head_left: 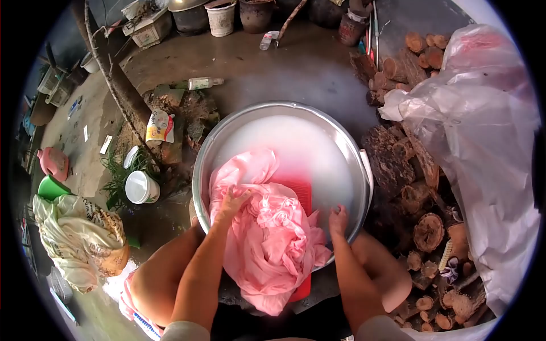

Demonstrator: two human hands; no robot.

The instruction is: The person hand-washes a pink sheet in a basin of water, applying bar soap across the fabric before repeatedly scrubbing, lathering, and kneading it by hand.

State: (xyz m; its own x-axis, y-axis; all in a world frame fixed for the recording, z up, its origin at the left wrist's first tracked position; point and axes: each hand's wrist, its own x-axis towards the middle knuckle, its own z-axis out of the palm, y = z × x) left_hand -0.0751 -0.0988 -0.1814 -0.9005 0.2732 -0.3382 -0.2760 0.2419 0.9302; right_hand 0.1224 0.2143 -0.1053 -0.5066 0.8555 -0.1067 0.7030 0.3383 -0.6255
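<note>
A wet pink cloth (pixel 261 227) lies bunched over a red washboard (pixel 303 193), which leans in a large metal basin (pixel 213 133) of cloudy, sudsy water (pixel 290 136). Part of the cloth hangs over the near rim. My left hand (pixel 234 202) grips a fold of it at the left side of the basin. Over the water near the right rim, my right hand (pixel 338 219) is closed with its fingers curled, apart from the cloth; nothing shows in it. The washboard's middle is hidden under the cloth.
Stacked firewood (pixel 427 232) and plastic sheeting (pixel 466 125) stand close on the right. A thin tree trunk (pixel 116 85), a white tub (pixel 142 187) and a stuffed sack (pixel 79 238) are on the left. Pots (pixel 220 20) line the back; a bottle (pixel 205 83) lies beyond the basin.
</note>
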